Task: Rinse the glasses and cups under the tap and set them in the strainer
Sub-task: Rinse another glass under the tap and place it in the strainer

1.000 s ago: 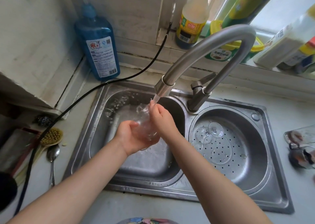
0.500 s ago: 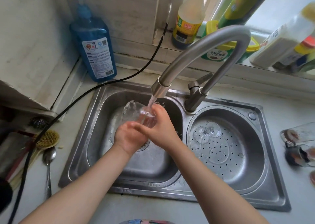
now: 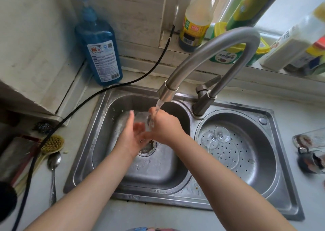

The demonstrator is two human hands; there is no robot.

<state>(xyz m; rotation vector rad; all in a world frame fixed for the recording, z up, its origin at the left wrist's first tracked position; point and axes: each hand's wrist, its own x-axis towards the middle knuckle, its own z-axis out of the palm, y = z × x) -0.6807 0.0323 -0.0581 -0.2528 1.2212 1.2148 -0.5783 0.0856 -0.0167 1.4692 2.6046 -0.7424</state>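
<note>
The left fingers (image 3: 131,118) were straight and pointed up and away, the palm pressed flat against one side of the glass (image 3: 141,123). The right hand (image 3: 164,125) curled over the glass's other end, fingers wrapped on it near the rim; water from the tap (image 3: 207,55) struck that spot. The glass lay roughly on its side, its long axis running left to right between the two hands, above the drain of the left basin (image 3: 105,142). Which end was the mouth could not be told through the water.

Half a second before, the glass had tilted up and to the left, with the left hand (image 3: 130,139) cupped beneath it; by this moment it had turned level and sat lower in the palm.

In the strainer (image 3: 246,160) to the right, two stemmed glasses (image 3: 216,137) stood inverted, bases up and touching. A blue soap bottle (image 3: 100,55) stood on the surface behind the sink.
</note>
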